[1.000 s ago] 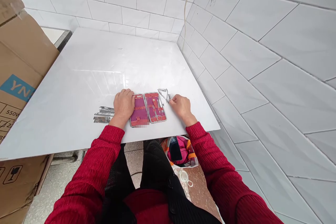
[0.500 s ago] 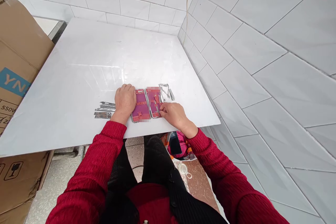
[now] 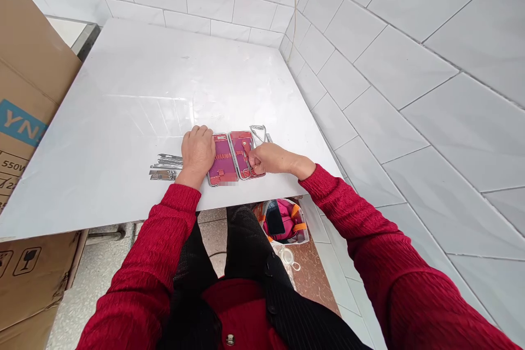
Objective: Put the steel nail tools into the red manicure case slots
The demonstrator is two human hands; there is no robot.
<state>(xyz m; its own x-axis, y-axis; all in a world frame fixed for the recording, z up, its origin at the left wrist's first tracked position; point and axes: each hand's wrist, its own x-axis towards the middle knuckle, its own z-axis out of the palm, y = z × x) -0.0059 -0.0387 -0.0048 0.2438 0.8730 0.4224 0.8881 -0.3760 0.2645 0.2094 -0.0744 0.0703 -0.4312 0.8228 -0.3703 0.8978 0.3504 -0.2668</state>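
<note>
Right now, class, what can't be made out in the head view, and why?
All in the head view:
- What, if anything, the right hand pinches at the open case: hidden by that hand.
- Right ends of the metal tools: hidden behind the left hand.
- Left side of the cardboard box: cut off by the picture's edge.

Tabletop [image 3: 143, 71] glossy, smooth; tools [image 3: 169, 161] shiny metal.
</note>
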